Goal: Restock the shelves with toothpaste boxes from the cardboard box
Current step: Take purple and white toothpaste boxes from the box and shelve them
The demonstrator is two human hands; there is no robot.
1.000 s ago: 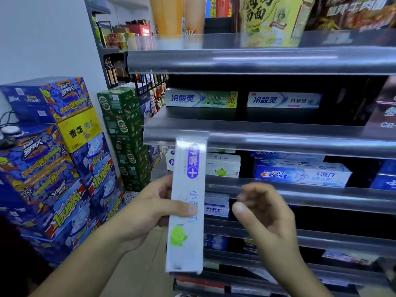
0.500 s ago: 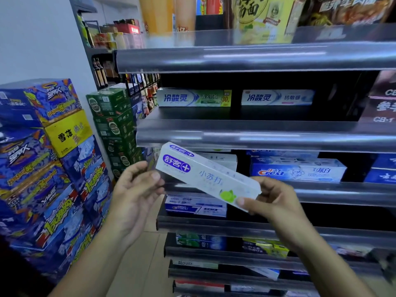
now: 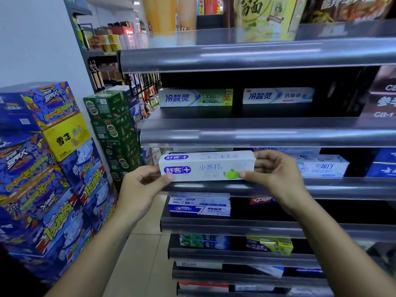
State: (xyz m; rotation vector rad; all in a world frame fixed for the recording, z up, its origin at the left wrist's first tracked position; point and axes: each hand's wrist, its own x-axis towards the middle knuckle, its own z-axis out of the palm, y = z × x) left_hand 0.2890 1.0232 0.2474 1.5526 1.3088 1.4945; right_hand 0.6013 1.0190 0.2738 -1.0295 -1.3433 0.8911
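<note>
2-grip pinch on level toothpaste box (image 3: 205, 167) at shelf (image 3: 342, 187) lip: L end in left grip (image 3: 141, 189), R end in right grip (image 3: 276, 179).

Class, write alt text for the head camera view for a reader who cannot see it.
The person's left hand and right hand hold a white toothpaste box level by its ends, in front of a shelf with a blue and white box on it. More toothpaste boxes lie on the shelf above; stacked printed cartons stand at the left.
</note>
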